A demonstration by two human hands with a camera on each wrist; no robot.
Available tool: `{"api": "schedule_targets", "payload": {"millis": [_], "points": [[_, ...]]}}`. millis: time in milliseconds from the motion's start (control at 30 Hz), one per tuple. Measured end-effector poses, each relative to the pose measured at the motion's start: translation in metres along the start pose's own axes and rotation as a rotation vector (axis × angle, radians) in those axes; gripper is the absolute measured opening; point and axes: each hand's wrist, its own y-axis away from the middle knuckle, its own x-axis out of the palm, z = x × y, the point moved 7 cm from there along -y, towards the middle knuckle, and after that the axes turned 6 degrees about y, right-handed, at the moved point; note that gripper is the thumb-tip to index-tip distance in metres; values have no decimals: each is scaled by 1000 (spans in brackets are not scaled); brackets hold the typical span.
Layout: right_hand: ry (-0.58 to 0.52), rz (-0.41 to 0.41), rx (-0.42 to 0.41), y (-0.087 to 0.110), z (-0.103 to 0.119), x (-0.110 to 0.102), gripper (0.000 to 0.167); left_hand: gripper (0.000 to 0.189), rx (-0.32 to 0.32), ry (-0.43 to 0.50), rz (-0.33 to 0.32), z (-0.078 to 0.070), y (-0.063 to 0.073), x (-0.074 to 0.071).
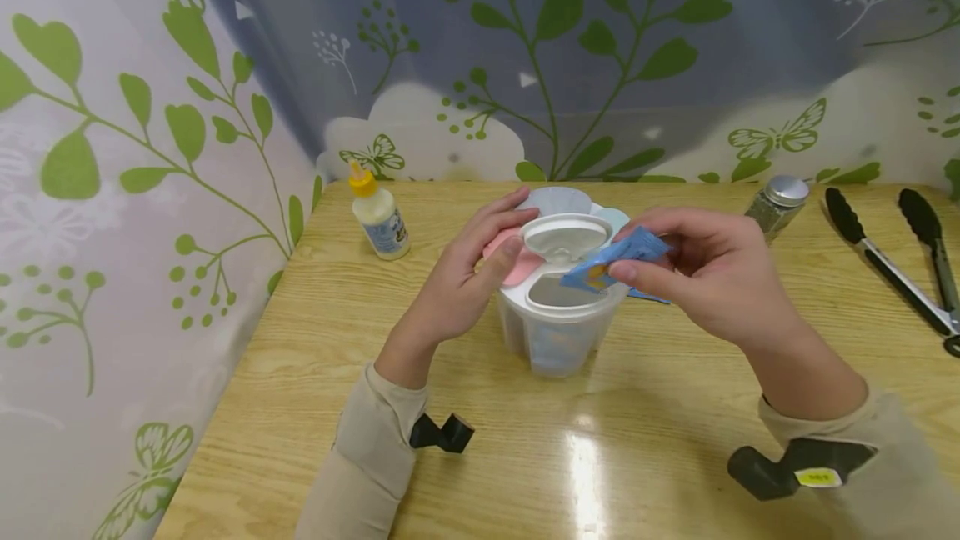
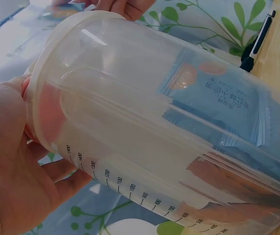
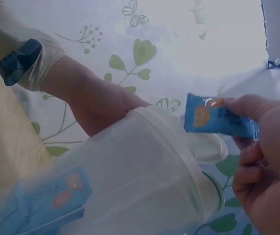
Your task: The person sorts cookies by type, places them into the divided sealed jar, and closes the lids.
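A clear lidded storage container (image 1: 517, 319) stands on the table, one white flap (image 1: 566, 233) of its lid raised over an opening. My left hand (image 1: 472, 273) grips the lid's left side, thumb over a pink flap (image 1: 517, 261); the left wrist view shows that hand (image 2: 17, 171) at the rim. Between thumb and fingers, my right hand (image 1: 712, 269) pinches a blue snack packet (image 1: 618, 258) just above the opening. Through the wall, blue packets (image 2: 218, 98) and brownish ones (image 2: 228, 183) are visible inside. Another blue packet (image 1: 648, 297) lies partly hidden behind the container.
A glue-like bottle with a yellow cap (image 1: 382, 219) stands at the back left. To the right are a jar with a metal lid (image 1: 780, 198) and black-tipped tongs (image 1: 896, 273). Patterned curtains border the wooden table (image 1: 525, 465) at the back and left.
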Motion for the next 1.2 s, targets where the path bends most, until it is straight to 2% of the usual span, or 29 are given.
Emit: {"api": "schedule_targets", "payload": {"millis": [100,300,433,700,1033,1200], "points": [[133,33,-20,-2,4,8,29,63,-1,2,-1,-1,0,0],[443,121,-113,1,8,24,31,63,-7,9,3,0,0,0],[510,133,-130,3,7,26,35,63,-9,7,4,-1,0,0],[458,131,-85,10,2,19,35,62,-16,6,2,1,0,-1],[185,68,2,22,-6,-4,37,60,-11,5,0,0,0,-1],[109,22,32,31,-7,-20,38,61,-13,7,0,1,0,0]]}}
